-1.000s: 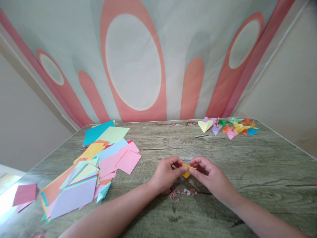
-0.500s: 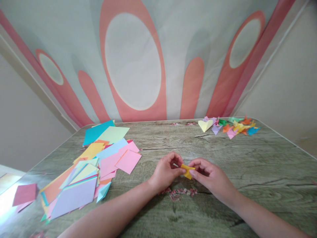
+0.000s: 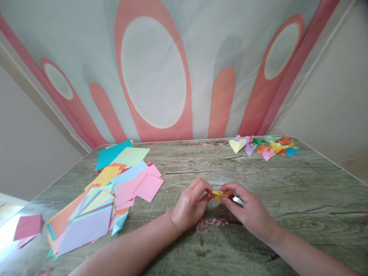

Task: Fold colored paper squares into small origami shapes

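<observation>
A small folded piece of yellow paper (image 3: 219, 194) is held just above the table between both hands. My left hand (image 3: 194, 202) pinches its left end with thumb and fingers. From the other side, my right hand (image 3: 244, 203) grips the right end between thumb and fingertips. The paper looks narrow and tilted edge-on, and its ends are partly hidden by the fingers.
On the left of the wood-patterned table (image 3: 184, 161) lies a spread of coloured paper sheets (image 3: 86, 230). Two reddish squares (image 3: 28, 227) lie near the left edge. Several folded paper figures (image 3: 267, 147) cluster at the back right. A patterned wall covering (image 3: 201, 76) rises behind.
The yellow paper has turned so that less of its face shows. My left hand has rolled over slightly, its fingers closing further around the left end. The right hand has barely moved.
</observation>
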Demonstrator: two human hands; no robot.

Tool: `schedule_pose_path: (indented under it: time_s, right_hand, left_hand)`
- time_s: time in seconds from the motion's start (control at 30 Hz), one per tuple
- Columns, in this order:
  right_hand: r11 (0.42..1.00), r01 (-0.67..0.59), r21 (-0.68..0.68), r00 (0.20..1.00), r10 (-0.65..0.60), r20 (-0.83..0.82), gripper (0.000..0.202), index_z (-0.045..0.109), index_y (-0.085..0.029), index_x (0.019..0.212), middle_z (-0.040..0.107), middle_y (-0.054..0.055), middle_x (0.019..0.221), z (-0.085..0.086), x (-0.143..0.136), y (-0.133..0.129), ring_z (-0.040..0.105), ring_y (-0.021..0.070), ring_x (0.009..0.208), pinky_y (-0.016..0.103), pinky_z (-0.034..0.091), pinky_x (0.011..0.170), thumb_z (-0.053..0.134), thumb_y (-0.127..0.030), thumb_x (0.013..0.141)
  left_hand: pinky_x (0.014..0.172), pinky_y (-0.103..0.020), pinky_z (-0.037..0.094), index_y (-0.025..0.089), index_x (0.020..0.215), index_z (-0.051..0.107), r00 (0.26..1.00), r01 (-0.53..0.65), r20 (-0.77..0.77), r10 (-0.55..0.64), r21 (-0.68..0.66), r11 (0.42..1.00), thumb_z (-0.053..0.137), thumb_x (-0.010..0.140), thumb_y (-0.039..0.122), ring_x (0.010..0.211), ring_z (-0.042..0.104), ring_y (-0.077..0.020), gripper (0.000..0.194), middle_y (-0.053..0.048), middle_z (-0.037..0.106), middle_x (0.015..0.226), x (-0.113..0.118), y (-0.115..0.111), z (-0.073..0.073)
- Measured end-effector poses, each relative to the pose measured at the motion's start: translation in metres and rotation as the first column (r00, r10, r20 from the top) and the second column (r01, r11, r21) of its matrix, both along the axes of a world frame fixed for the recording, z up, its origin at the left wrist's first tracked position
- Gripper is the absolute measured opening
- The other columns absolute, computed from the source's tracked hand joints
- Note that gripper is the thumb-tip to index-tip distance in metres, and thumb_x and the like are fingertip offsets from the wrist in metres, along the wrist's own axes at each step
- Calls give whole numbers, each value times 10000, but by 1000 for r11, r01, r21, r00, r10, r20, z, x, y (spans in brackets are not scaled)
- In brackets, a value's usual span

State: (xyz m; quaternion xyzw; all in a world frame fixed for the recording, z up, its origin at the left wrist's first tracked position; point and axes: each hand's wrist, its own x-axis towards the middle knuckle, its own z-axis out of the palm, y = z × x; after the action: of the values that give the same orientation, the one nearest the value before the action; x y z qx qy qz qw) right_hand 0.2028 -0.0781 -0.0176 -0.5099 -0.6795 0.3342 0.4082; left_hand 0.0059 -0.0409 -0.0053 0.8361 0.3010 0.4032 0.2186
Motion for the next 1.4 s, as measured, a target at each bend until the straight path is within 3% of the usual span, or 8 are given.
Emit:
schedule_pose_path:
  time_s: [0.23, 0.4, 0.53, 0.73, 0.9, 1.13, 1.3, 1.4]
  right_hand:
    - [987, -46, 155, 997, 36, 66, 74, 562, -244, 834, 642, -2, 785, 3, 2, -2, 597, 154, 713, 270, 467, 701, 529, -250, 901]
    - [973, -58, 224, 994, 35, 108, 91, 566, -247, 828, 632, -15, 749, 3, 3, -2, 582, 144, 672, 261, 460, 665, 526, -226, 908]
    - [960, -69, 271, 991, 35, 129, 88, 568, -250, 852, 641, -10, 764, 2, 2, -3, 590, 143, 669, 263, 464, 660, 519, -212, 914]
    - [967, -50, 252, 990, 14, 142, 62, 581, -253, 946, 684, 15, 863, 0, 3, -4, 626, 158, 702, 284, 499, 687, 536, -240, 905]
    - [959, -76, 273, 985, 30, 167, 75, 588, -256, 917, 673, 6, 816, 1, 3, -3, 615, 155, 682, 280, 493, 667, 525, -216, 906]
    - [953, -121, 277, 986, 83, 146, 56, 579, -251, 876, 635, -1, 771, 4, 5, -6, 581, 144, 659, 266, 475, 644, 538, -219, 897]
    - [979, -92, 183, 992, 74, 104, 213, 565, -240, 1065, 640, 44, 966, 10, 4, -6, 605, 176, 805, 294, 505, 717, 580, -345, 880]
    - [974, -109, 201, 992, 94, 84, 184, 611, -241, 1020, 625, 57, 980, 10, 3, -2, 600, 201, 898, 318, 508, 774, 582, -359, 881]
  left_hand:
    - [738, -244, 465, 180, 867, 544, 1000, 2, -2, -2, 37, 999, 516, 881, 93, 801, 566, -139, 92, -37, 587, 831, 0, 0, 2]
    - [756, -235, 468, 180, 825, 565, 998, 62, 6, -62, 96, 993, 475, 872, 37, 833, 572, -130, 175, -48, 590, 896, -2, -2, 4]
    - [786, -246, 474, 178, 901, 553, 999, 30, 25, -33, 102, 994, 503, 857, 28, 883, 566, -141, 164, -59, 575, 936, -1, -3, 5]
    - [801, -278, 475, 187, 995, 575, 997, 68, -28, -65, 133, 989, 490, 883, 54, 882, 581, -158, 194, -65, 621, 920, -2, -2, 3]
    - [763, -289, 465, 194, 919, 632, 996, 64, -73, -48, 229, 971, 490, 875, 65, 825, 580, -159, 197, -55, 620, 855, -4, -2, 4]
    - [733, -274, 482, 183, 865, 640, 998, 45, -63, -31, 235, 971, 482, 893, 104, 814, 582, -158, 178, -67, 604, 832, -5, -1, 2]
    - [816, -323, 481, 181, 925, 635, 983, 142, -160, -92, 335, 932, 494, 900, 126, 899, 586, -184, 153, -71, 625, 853, -11, 2, 4]
    - [858, -342, 476, 182, 927, 642, 960, 202, -257, -108, 375, 905, 479, 921, 173, 924, 590, -191, 164, -71, 632, 852, -12, 3, 9]
